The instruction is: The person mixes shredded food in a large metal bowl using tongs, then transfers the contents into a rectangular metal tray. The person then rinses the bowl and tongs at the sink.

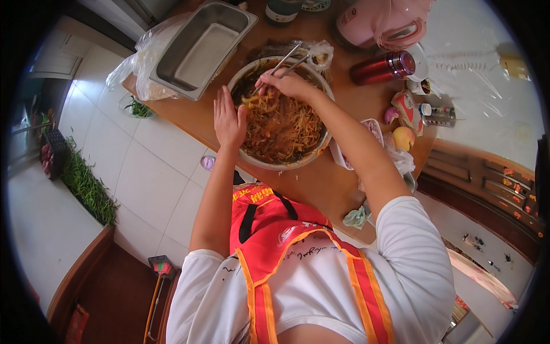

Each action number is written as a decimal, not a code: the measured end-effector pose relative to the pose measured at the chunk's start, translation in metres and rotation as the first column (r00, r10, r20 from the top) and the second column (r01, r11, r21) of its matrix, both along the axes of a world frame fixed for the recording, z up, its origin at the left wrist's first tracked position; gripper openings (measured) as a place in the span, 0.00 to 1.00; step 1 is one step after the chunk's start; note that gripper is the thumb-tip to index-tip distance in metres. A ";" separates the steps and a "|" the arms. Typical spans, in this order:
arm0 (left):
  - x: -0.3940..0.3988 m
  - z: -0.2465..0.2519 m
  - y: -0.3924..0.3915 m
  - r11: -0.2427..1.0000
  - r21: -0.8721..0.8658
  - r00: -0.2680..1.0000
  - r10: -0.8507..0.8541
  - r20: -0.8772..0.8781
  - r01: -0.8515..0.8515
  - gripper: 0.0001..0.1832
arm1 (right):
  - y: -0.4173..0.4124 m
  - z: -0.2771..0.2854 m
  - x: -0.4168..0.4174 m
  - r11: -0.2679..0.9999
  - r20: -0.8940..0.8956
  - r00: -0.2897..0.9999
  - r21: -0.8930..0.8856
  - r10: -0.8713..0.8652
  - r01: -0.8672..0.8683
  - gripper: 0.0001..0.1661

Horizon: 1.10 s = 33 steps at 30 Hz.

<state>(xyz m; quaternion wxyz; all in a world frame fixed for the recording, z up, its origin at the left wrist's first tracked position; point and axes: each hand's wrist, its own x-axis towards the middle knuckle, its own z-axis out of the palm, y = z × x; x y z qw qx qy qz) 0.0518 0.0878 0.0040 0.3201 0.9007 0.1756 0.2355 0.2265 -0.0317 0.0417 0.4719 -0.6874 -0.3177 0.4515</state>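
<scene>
A large round bowl (323, 148) on the wooden table holds shredded food (283, 129) in reddish sauce. My right hand (285, 84) grips metal chopsticks (288, 56) over the bowl's far left part, their lower ends among yellowish shreds. My left hand (230, 120) rests flat against the bowl's left rim, fingers together, thumb a little apart, and holds nothing. Beyond the bowl, a clear plastic bag (320, 55) lies by the rim. A deep rectangular steel pan (172, 79) stands to the upper left of the bowl.
On the table (300, 185) stand a red thermos flask (380, 68), a pink kettle (365, 26) and a white tub of chopped pieces (337, 155). A peach-like fruit (404, 138), a red onion (391, 115) and a green cloth (355, 218) lie at the right. Plastic wrapping (144, 64) surrounds the pan.
</scene>
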 end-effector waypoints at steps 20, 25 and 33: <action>-0.048 -0.001 -0.067 0.989 0.141 0.990 0.068 -0.124 -0.050 0.36 | -0.178 0.084 -0.090 0.978 0.139 0.981 -0.141 -0.137 0.157 0.15; -0.043 -0.001 -0.073 0.975 0.220 0.980 0.075 -0.186 -0.033 0.39 | -0.170 0.011 -0.118 0.999 0.189 0.982 -0.054 0.007 0.003 0.15; -0.042 0.001 -0.073 0.956 0.290 0.964 0.108 -0.243 -0.034 0.46 | -0.104 -0.019 -0.099 0.993 0.725 0.687 0.110 -0.049 -0.046 0.10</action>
